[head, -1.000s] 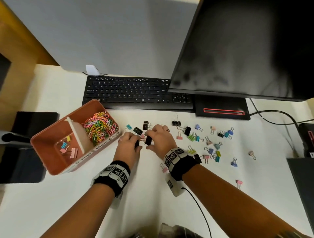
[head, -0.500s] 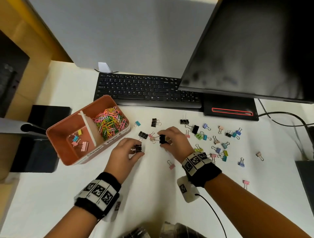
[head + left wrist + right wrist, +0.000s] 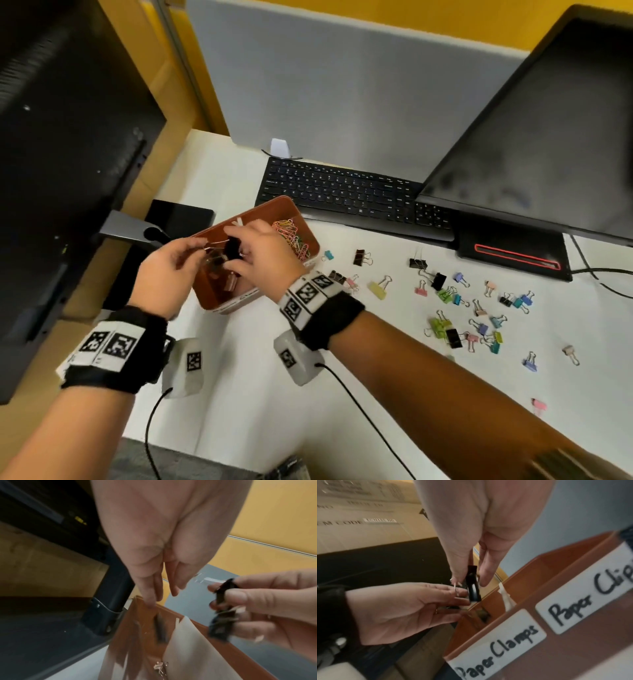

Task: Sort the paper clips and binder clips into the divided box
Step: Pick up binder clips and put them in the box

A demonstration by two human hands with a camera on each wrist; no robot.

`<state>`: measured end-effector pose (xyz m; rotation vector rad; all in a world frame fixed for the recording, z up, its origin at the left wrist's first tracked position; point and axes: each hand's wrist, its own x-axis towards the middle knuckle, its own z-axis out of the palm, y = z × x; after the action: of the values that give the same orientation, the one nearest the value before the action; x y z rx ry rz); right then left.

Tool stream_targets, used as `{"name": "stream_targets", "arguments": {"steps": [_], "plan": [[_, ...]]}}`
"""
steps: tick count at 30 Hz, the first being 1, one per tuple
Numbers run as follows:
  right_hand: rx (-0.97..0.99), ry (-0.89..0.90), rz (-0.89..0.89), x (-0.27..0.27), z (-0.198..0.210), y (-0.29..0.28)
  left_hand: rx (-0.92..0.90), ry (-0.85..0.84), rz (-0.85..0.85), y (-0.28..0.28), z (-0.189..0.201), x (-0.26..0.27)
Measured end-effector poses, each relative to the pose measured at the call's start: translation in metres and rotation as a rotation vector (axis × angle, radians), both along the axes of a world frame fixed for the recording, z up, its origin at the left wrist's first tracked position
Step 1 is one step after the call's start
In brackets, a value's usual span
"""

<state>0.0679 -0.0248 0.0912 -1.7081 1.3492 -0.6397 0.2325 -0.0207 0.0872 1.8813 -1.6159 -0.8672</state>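
Box (image 3: 573, 649) labels: "Paper Clamps", "Paper Clip"

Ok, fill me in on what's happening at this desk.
A person is sorting clips into an orange divided box. Both hands are over its near compartment, labelled "Paper Clamps". The right hand pinches a black binder clip above it. The left hand is beside it with fingers extended; whether it holds anything is unclear. Coloured paper clips fill the far compartment, and many binder clips remain on the desk.

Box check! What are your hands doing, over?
Right hand pinching black binder clip above box. Left hand open beside it, clips dropping. Nothing blocking.
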Motion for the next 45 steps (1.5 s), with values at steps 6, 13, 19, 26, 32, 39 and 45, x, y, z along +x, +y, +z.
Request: {"name": "stream_targets", "arguments": {"steps": [6, 13, 19, 26, 32, 39, 45], "plan": [[-0.078, 0.082, -0.074, -0.033, -0.012, 0.018, -0.145, 0.089, -0.051, 0.021, 0.01, -0.015], [0.145, 0.507, -0.263, -0.162, -0.06, 0.053, -0.124, 0.136, -0.501, 0.061, -0.029, -0.114], [0.291, 0.732, -0.031, -0.189, -0.074, 0.041, 0.127, -0.141, -0.566, 0.05, -0.073, -0.176], [0.357, 0.742, 0.083, -0.193, -0.082, 0.02, 0.193, -0.371, -0.523, 0.019, -0.095, -0.205], [0.288, 0.622, 0.04, -0.198, -0.085, 0.029, 0.062, -0.412, -0.61, 0.011, -0.108, -0.201], [0.238, 0.543, -0.045, -0.198, -0.089, 0.054, 0.048, -0.231, -0.617, 0.025, -0.111, -0.182], [0.181, 0.558, -0.085, -0.201, -0.09, 0.068, 0.094, -0.229, -0.475, 0.036, -0.1, -0.182]]}}
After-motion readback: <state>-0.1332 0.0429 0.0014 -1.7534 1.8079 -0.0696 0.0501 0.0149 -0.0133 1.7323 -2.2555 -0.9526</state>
